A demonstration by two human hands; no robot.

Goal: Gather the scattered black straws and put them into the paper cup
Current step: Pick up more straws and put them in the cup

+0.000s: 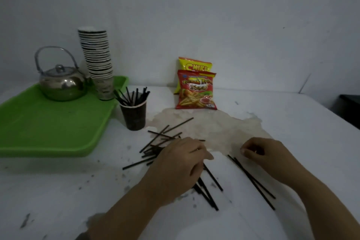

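My left hand (181,160) lies curled over loose straws (165,140) at the cup's (133,115) five o'clock; I cannot tell if it grips any. My right hand (261,154) hovers half-closed and empty. I judge the straws light, stiff and slick, best pinched mid-length.

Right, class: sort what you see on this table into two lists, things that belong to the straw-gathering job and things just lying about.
Belongs to the job:
loose black straws
paper cup with straws
left hand
right hand

Just lying about:
green tray
metal kettle
stack of cups
two snack bags

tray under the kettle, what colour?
Bright green; the tray shows clearly in the head view, with the kettle on it.
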